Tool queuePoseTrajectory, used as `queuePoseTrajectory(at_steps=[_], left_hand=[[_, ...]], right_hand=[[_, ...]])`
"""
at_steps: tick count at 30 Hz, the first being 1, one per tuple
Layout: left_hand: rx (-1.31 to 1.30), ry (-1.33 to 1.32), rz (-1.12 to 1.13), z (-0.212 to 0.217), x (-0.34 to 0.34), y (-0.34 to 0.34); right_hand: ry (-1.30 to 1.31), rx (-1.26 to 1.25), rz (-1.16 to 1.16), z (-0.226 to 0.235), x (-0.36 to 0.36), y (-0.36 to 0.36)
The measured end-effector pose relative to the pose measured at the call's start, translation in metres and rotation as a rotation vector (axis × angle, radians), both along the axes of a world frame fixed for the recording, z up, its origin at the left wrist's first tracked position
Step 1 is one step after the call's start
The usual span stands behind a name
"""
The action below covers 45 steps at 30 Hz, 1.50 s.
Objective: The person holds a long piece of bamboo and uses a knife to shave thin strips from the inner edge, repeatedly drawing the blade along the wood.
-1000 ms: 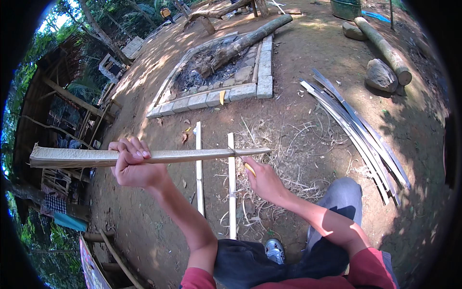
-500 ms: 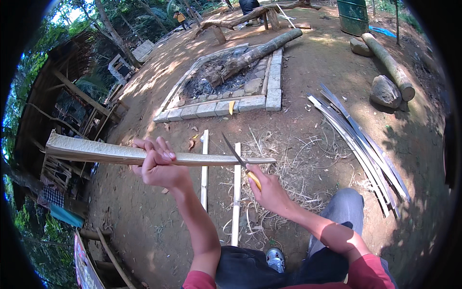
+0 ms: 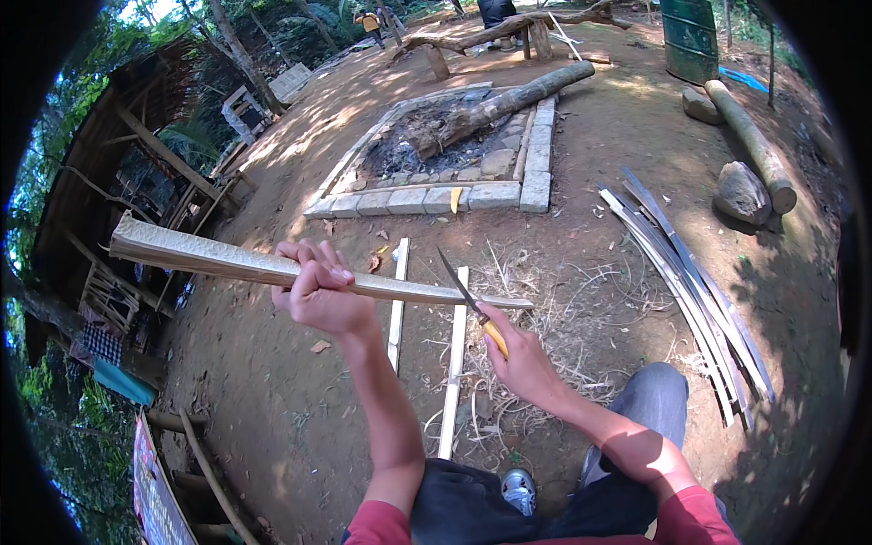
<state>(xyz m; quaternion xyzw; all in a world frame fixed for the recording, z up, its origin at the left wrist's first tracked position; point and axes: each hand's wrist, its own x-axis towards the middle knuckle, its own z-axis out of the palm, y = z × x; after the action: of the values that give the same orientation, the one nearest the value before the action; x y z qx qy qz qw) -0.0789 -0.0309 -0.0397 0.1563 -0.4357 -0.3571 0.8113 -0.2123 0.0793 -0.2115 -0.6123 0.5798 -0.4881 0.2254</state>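
Note:
A long pale strip of split wood or bamboo [image 3: 200, 255] runs across in front of me, wide at its left end and thin at its right. My left hand [image 3: 318, 283] is wrapped round its middle. In my right hand [image 3: 522, 361] is a knife [image 3: 491, 332] with a yellowish handle and a dark, narrow, curved blade. The blade points up and away and crosses the strip close to its thin end; whether it touches the wood I cannot tell. Curly shavings [image 3: 568, 336] lie on the ground beyond and below the right hand.
Two pale slats [image 3: 454, 381] lie on the ground below the strip. A bundle of long thin strips [image 3: 686, 291] lies to the right. Ahead is a block-edged fire pit [image 3: 418, 202] with a log [image 3: 509, 106] across it. A rock [image 3: 743, 193] sits beside another log [image 3: 752, 145].
The strip's wide left end has dipped and shifted slightly right, and the knife hand has moved a little right and down. The view has turned slightly left.

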Motion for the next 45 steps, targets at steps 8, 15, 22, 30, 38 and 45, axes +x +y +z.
queuePoseTrajectory(at_steps=[8, 15, 22, 30, 38, 45], left_hand=[[0.007, 0.034, -0.001, 0.001, 0.005, -0.004], [-0.005, 0.023, -0.007, 0.000, 0.006, -0.006], [-0.016, 0.034, -0.010, 0.002, 0.005, -0.003], [-0.024, -0.011, -0.067, -0.005, 0.007, -0.003], [-0.030, -0.039, -0.088, -0.003, 0.007, 0.001], [-0.057, -0.060, -0.170, -0.009, 0.012, -0.004]], right_hand=[[-0.001, -0.147, 0.018, -0.010, 0.002, 0.000], [0.042, -0.047, 0.008, -0.016, -0.003, -0.004], [0.010, -0.279, -0.019, -0.022, 0.011, -0.001], [0.007, -0.076, -0.034, -0.016, -0.001, -0.006], [0.066, -0.049, -0.073, -0.034, -0.007, -0.016], [-0.037, 0.354, -0.044, -0.036, -0.009, -0.008]])
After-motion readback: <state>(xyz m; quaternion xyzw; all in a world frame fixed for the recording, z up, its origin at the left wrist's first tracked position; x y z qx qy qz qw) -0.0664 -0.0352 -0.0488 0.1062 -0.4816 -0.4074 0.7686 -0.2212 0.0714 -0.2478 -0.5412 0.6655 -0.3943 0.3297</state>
